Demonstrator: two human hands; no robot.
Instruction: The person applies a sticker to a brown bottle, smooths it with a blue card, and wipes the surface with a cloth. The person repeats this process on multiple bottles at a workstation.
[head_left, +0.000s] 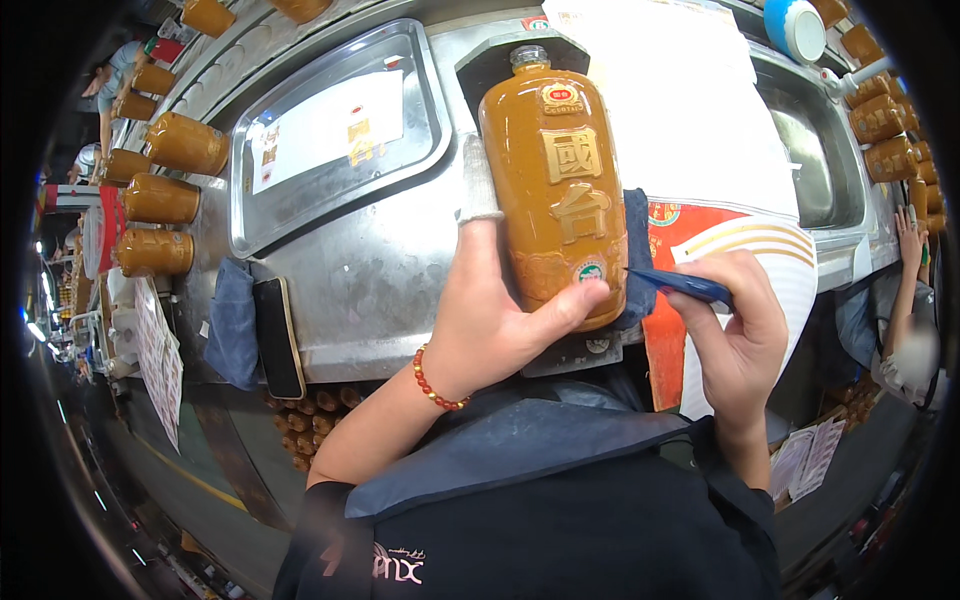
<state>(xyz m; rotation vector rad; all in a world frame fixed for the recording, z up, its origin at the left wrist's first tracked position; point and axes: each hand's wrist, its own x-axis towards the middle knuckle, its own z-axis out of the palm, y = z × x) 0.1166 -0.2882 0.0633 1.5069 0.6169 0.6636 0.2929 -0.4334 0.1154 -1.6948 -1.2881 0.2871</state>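
Note:
A large amber-brown bottle (535, 230) with raised gold characters lies on its back, its clear glass neck away from me, in a dark holder (487, 62). My left hand (490, 310) grips its lower left side, the thumb pressed near a small round green-and-white emblem (590, 271). A greyish cloth finger cover (479, 180) is on a finger of that hand. My right hand (740, 330) pinches blue tweezers (697, 286), their fine tip pointing left at the bottle's lower right edge. A dark blue cloth (638, 240) lies along that side.
A metal tray (437, 120) with a sheet of gold and red stickers (335, 130) stands left. Nearby are a phone (279, 335) and a blue cloth (232, 325). White paper (690, 110) and a metal sink (815, 150) are right. More brown bottles (160, 198) line both sides.

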